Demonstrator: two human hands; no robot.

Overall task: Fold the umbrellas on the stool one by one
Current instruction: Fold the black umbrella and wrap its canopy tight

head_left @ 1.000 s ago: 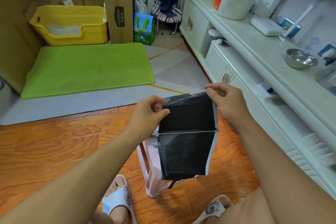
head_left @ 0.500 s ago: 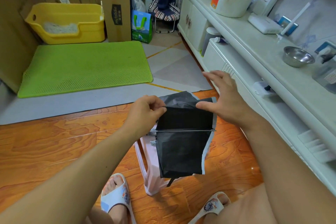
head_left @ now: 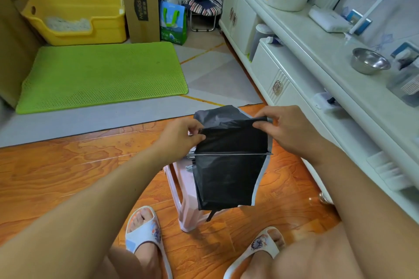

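Above the stool [head_left: 181,197], my left hand [head_left: 181,138] and right hand [head_left: 288,131] pinch the umbrella [head_left: 229,170] panel's top edge — mid-pleating; next, fold it flat over its rib.

- looks like someone's home, living room probably
- wood floor [head_left: 56,172], white cabinet [head_left: 294,56] along the wall
- yellow litter tray [head_left: 74,34] plus green mat [head_left: 102,75], so there's a pet

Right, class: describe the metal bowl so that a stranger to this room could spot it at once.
Start at the long white cabinet along the right wall. On its top, towards the near end, stands the steel bowl, just right of the white box. It is the only shiny, round metal thing there; its neighbours are white or blue.
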